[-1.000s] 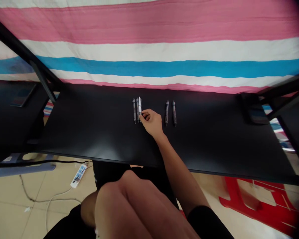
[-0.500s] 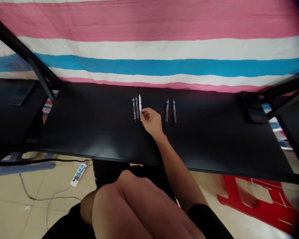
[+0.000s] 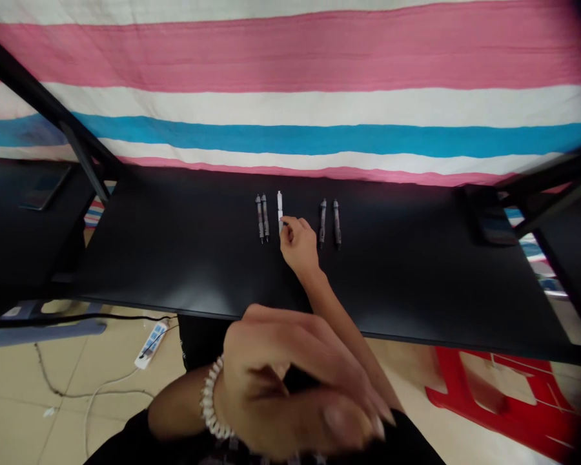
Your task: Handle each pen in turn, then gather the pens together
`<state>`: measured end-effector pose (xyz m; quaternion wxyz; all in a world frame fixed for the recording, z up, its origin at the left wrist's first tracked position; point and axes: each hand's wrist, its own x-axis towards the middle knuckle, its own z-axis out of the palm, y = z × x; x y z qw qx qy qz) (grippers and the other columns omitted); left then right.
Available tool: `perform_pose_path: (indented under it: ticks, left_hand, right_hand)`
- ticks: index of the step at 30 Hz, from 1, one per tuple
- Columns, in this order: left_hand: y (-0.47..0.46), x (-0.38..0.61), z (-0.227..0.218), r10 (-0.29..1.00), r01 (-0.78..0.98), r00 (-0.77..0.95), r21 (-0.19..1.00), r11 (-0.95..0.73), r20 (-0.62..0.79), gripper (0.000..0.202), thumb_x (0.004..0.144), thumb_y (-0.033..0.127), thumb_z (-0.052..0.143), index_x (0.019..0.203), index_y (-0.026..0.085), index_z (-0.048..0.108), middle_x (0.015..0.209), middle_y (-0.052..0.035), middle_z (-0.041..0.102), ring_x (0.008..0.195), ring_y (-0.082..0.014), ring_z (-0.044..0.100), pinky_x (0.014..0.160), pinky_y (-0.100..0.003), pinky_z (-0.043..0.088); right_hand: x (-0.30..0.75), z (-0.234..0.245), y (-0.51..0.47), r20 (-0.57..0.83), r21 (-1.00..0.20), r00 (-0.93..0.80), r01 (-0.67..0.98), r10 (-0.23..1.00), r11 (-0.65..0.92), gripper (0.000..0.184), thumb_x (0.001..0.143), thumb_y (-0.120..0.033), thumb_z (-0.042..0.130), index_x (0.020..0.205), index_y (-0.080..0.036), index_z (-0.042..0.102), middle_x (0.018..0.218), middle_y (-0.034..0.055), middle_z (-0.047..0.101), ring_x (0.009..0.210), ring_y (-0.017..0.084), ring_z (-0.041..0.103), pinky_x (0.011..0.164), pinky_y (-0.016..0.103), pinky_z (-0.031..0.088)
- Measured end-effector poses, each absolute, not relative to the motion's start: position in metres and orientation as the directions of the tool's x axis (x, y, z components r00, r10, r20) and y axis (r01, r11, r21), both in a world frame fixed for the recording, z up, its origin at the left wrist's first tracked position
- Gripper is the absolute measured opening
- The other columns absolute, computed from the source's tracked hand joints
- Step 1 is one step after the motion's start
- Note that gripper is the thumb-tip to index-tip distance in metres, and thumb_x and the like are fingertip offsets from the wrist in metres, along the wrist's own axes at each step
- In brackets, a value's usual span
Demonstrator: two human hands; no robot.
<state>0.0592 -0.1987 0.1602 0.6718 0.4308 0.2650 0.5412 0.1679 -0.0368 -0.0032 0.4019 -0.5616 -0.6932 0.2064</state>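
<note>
The right hand (image 3: 297, 242) is stretched forward from the near edge of the black surface (image 3: 416, 278), with the forearm bare and slanted up and to the left across it. Its fingers are bent and drawn together, and the lower end of a white pen (image 3: 279, 204) is pinched between the fingertips. The white pen is pointed toward the far edge, about midway along the length of the surface; whether its tip is rested on the surface cannot be told.

The left hand (image 3: 290, 381) is held close to the camera, in front of the near edge, with a white bead bracelet (image 3: 212, 400) worn at the wrist. Its fingers are loosely curled and pointed to the right. It is badly blurred, so it cannot be told whether anything is held in it.

Just beside the white pen, on the side of the left edge, a left pair of grey pens (image 3: 263, 218) is laid side by side and parallel to it. On the other side of the right hand, a right pair of grey pens (image 3: 330, 223) is laid the same way, a little apart.

A dark object (image 3: 487, 216) is seen near the far right corner, too dim to be named. A striped cloth (image 3: 290, 97) in pink, white and blue is hung behind the far edge. On the floor, a white power strip (image 3: 151, 337) and a red plastic stool (image 3: 503, 400) are partly cut off by the near edge.
</note>
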Motion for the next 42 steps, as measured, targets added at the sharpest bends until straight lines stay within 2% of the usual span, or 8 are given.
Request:
perform_pose_path:
  ticks: [4, 8, 16, 21, 28, 34, 39, 42]
  left_hand:
    - [-0.17, 0.053, 0.136, 0.959, -0.262, 0.168, 0.948, -0.181, 0.23, 0.019, 0.096, 0.029, 0.064, 0.083, 0.024, 0.077, 0.068, -0.0054, 0.072, 0.05, -0.0106, 0.063, 0.044, -0.023, 0.047]
    - [-0.136, 0.031, 0.104, 0.991, -0.128, -0.024, 0.983, -0.136, 0.134, 0.02, 0.093, 0.028, 0.069, 0.077, 0.018, 0.076, 0.057, -0.0003, 0.065, 0.041, -0.0051, 0.054, 0.042, -0.017, 0.042]
    - [-0.037, 0.008, 0.061, 0.926, -0.336, -0.378, 0.931, -0.146, 0.009, 0.028, 0.076, 0.03, 0.081, 0.1, 0.016, 0.079, 0.074, -0.0059, 0.077, 0.065, -0.0151, 0.074, 0.06, -0.024, 0.058]
    - [0.003, 0.011, 0.052, 0.856, -0.283, -0.515, 0.937, -0.205, 0.032, 0.015, 0.08, 0.013, 0.067, 0.086, 0.017, 0.08, 0.058, 0.0, 0.068, 0.046, -0.0062, 0.057, 0.045, -0.018, 0.04]
    - [0.013, 0.009, 0.035, 0.889, -0.32, -0.457, 0.925, -0.202, 0.036, 0.012, 0.085, 0.019, 0.07, 0.091, 0.019, 0.08, 0.06, 0.0023, 0.064, 0.047, -0.0048, 0.051, 0.047, -0.019, 0.038]
    - [0.003, 0.011, 0.036, 0.986, -0.56, -0.164, 0.825, -0.074, -0.022, 0.035, 0.084, 0.047, 0.076, 0.102, 0.017, 0.074, 0.1, -0.0103, 0.077, 0.089, -0.0189, 0.075, 0.084, -0.033, 0.058]
    - [-0.002, 0.012, 0.034, 0.99, -0.58, -0.138, 0.813, -0.055, -0.032, 0.028, 0.081, 0.041, 0.082, 0.089, 0.018, 0.069, 0.096, -0.0082, 0.079, 0.093, -0.0222, 0.077, 0.091, -0.039, 0.06]
    - [-0.003, 0.015, 0.032, 0.98, -0.573, -0.19, 0.817, -0.066, -0.054, 0.03, 0.077, 0.041, 0.085, 0.085, 0.017, 0.068, 0.09, -0.0062, 0.079, 0.087, -0.0206, 0.077, 0.09, -0.038, 0.061]
  right_hand:
    - [0.169, -0.002, -0.038, 0.273, -0.706, -0.097, 0.656, 0.957, 0.268, 0.023, 0.091, -0.026, 0.056, 0.104, -0.016, 0.072, 0.087, 0.0076, 0.061, 0.063, 0.016, 0.053, 0.068, 0.032, 0.049]
    - [0.172, -0.002, -0.033, 0.242, -0.723, -0.02, 0.663, 0.97, 0.194, 0.021, 0.086, -0.019, 0.055, 0.1, -0.016, 0.071, 0.08, 0.0059, 0.062, 0.066, 0.017, 0.056, 0.072, 0.033, 0.05]
    - [0.18, 0.022, -0.034, 0.088, -0.995, 0.089, 0.054, 0.992, 0.084, 0.027, 0.08, -0.04, 0.071, 0.096, -0.019, 0.064, 0.075, 0.0003, 0.065, 0.06, 0.014, 0.064, 0.052, 0.028, 0.054]
    - [0.177, 0.049, -0.029, 0.163, -0.984, 0.019, -0.073, 0.986, 0.164, 0.027, 0.079, -0.042, 0.076, 0.092, -0.021, 0.065, 0.07, -0.0016, 0.065, 0.058, 0.012, 0.064, 0.049, 0.024, 0.054]
    - [0.175, 0.051, -0.016, 0.22, -0.971, -0.062, -0.113, 0.973, 0.213, 0.021, 0.08, -0.038, 0.079, 0.088, -0.021, 0.069, 0.068, -0.0019, 0.065, 0.058, 0.011, 0.062, 0.05, 0.025, 0.053]
    - [0.173, 0.034, -0.017, 0.217, -0.975, -0.116, -0.066, 0.969, 0.21, 0.023, 0.081, -0.043, 0.078, 0.088, -0.021, 0.075, 0.08, 0.0015, 0.068, 0.066, 0.012, 0.063, 0.058, 0.026, 0.053]
    - [0.174, 0.024, -0.017, 0.045, -0.995, -0.195, -0.094, 0.98, 0.027, 0.038, 0.089, -0.056, 0.065, 0.093, -0.019, 0.075, 0.068, 0.0013, 0.069, 0.049, 0.011, 0.058, 0.045, 0.025, 0.05]
    - [0.173, 0.023, -0.018, 0.095, -0.995, -0.11, -0.025, 0.989, 0.093, 0.029, 0.088, -0.049, 0.068, 0.09, -0.021, 0.078, 0.069, 0.0007, 0.068, 0.051, 0.011, 0.059, 0.049, 0.027, 0.053]
